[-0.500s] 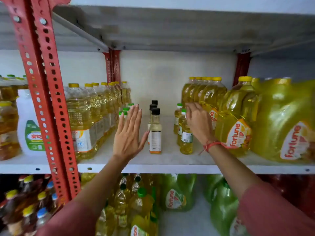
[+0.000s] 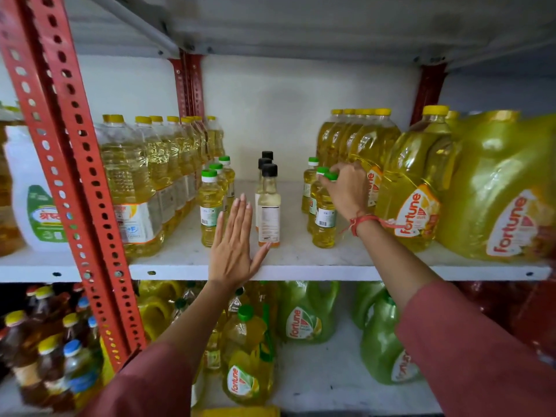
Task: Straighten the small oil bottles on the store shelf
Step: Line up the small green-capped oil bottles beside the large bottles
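Note:
Three rows of small oil bottles stand upright on the white shelf [image 2: 301, 267]. The left row of green-capped yellow bottles [image 2: 210, 207] runs back beside the tall bottles. The middle row has black-capped bottles [image 2: 268, 212]. The right row of green-capped bottles [image 2: 324, 218] stands in front of the big jugs. My left hand [image 2: 233, 245] is flat and open between the left and middle rows, its thumb touching the base of the front black-capped bottle. My right hand [image 2: 346, 188] is curled over the caps of the front bottles of the right row, fingertips on them.
Tall yellow-capped oil bottles [image 2: 135, 188] fill the left side and large Fortune jugs [image 2: 412, 188] the right. A red perforated upright [image 2: 64, 164] crosses at the left. The shelf above hangs low. Green jugs and more bottles [image 2: 307, 311] fill the shelf below.
My left hand has drawn back toward the shelf's front edge, uncovering the left row of green-capped bottles. My right hand has risen onto the caps of the right row.

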Demonstrator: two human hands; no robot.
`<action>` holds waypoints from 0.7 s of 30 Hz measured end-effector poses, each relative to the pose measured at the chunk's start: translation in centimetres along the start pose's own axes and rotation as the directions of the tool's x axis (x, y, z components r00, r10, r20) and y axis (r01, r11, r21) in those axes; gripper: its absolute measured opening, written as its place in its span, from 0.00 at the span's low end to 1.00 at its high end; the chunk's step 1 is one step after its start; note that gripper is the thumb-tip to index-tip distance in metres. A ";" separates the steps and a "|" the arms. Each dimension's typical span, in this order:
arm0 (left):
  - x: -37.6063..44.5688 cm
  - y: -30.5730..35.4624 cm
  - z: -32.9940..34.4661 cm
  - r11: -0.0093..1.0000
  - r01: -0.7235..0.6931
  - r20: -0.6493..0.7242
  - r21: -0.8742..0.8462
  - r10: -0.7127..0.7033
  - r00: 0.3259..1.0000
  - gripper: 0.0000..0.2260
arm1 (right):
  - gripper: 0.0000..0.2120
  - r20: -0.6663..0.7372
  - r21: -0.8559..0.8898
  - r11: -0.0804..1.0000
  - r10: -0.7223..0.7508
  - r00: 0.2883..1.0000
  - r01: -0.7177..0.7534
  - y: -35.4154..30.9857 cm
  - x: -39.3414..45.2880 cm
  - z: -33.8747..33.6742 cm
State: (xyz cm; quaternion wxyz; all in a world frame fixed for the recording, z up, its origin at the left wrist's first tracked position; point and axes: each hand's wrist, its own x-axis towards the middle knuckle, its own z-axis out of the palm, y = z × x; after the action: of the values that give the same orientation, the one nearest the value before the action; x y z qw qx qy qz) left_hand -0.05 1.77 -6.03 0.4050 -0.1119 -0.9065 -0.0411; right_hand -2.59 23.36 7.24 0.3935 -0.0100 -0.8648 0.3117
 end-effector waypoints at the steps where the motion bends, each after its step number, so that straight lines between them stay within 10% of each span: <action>1: -0.1 0.0 0.1 1.000 0.009 0.006 -0.005 -0.009 1.000 0.38 | 0.17 -0.007 0.030 0.999 0.013 1.000 -0.013 0.2 0.0 0.1; 21: -0.2 -0.3 0.6 1.000 -0.001 0.016 -0.009 0.001 1.000 0.38 | 0.20 0.148 0.414 0.884 0.167 0.975 -0.214 2.3 0.8 0.7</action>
State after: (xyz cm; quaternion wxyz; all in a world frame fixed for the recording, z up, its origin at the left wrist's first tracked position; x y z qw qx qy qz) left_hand -0.40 1.55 -6.60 0.3974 -0.1145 -0.9094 -0.0440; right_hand -4.09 25.03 6.20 0.3062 0.0084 -0.7901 0.5309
